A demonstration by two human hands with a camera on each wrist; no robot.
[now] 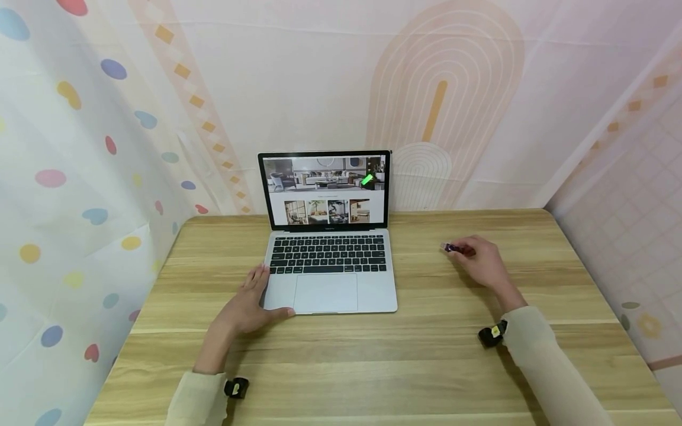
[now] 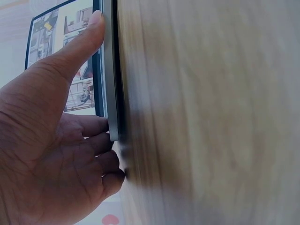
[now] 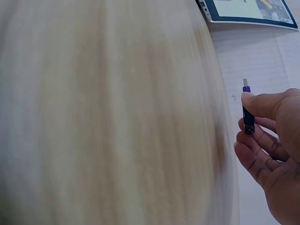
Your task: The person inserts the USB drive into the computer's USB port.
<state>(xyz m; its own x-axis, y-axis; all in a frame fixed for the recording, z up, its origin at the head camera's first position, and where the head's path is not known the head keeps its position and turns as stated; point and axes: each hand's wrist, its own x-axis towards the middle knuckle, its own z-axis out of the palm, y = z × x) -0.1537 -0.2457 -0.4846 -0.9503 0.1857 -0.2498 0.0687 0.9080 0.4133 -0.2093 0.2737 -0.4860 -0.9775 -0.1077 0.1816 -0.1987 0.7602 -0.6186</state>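
I see a wooden worktop (image 1: 351, 373) | arch cloth (image 1: 341, 94) behind its far edge | dotty cloth (image 1: 90, 183) past its left edge

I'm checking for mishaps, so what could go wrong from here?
The small dark stick is pinched in the right hand, so it might slip onto the table. Its exposed metal tip could get knocked against something. The left hand touches the laptop at its near left corner, so a push might shift it.

Small lettering (image 1: 322, 176) stands on the laptop screen (image 1: 326, 201), but no word can be read surely.
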